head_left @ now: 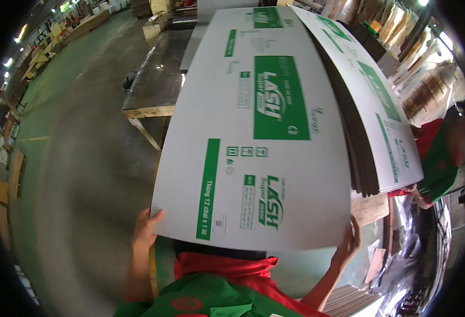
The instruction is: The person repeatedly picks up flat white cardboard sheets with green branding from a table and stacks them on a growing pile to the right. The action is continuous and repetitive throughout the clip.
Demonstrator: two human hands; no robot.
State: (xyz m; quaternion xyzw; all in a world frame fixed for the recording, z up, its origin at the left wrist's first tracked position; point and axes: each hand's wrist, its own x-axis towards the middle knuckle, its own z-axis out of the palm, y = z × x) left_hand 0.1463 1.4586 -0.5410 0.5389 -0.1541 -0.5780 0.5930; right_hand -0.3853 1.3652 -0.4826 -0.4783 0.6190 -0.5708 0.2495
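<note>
A large white cardboard sheet (227,127) with green printed panels stretches away in front of me, lying nearly flat with its near end at my waist. My left hand (146,226) grips its near left corner, with the thumb on top. At the near right corner, my right hand (350,240) holds the edge, its fingers partly hidden behind the sheet. Just right of it, a thick stack of similar printed cardboard sheets (369,100) shows dark brown edges. Another person's hand (414,194) is at that stack's near right corner.
A dark-topped table (156,87) with a wooden frame stands beyond the sheet on the left. The co-worker in red and green (443,158) is close on the right. More flat cardboard (348,301) lies low at my right. Wrapped goods (428,95) stand at the far right.
</note>
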